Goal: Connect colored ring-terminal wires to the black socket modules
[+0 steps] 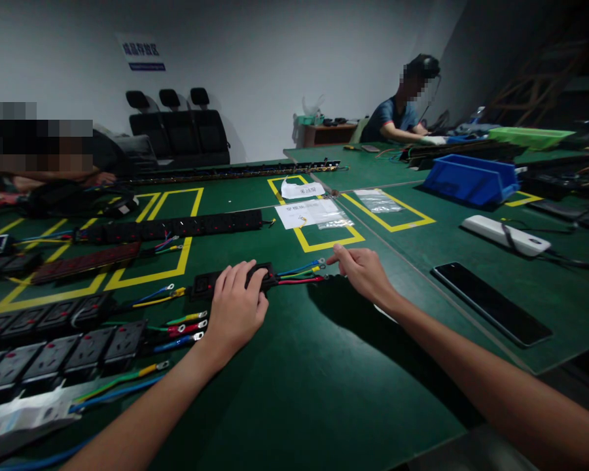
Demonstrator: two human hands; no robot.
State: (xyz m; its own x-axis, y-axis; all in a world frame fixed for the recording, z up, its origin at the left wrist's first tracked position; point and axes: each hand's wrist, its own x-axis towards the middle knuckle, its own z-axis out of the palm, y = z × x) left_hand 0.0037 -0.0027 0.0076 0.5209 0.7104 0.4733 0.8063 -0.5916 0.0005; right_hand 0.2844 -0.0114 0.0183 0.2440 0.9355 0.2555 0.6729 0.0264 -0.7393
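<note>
My left hand lies over a short black socket module, fingers across its top and thumb at its right end. From that end run a blue wire, a yellow-green wire and a red wire, each tipped with a metal ring terminal. Beside the tips is my right hand, fingers drawn together and index fingertip at the blue wire's ring terminal. Whether anything is between those fingers is hidden. To the left, black socket strips lie with ring-terminal wires trailing from them.
On the right of the green table lie a phone, a white device and a blue bin. Papers lie farther back near a long black strip. Other people sit at the far right and left.
</note>
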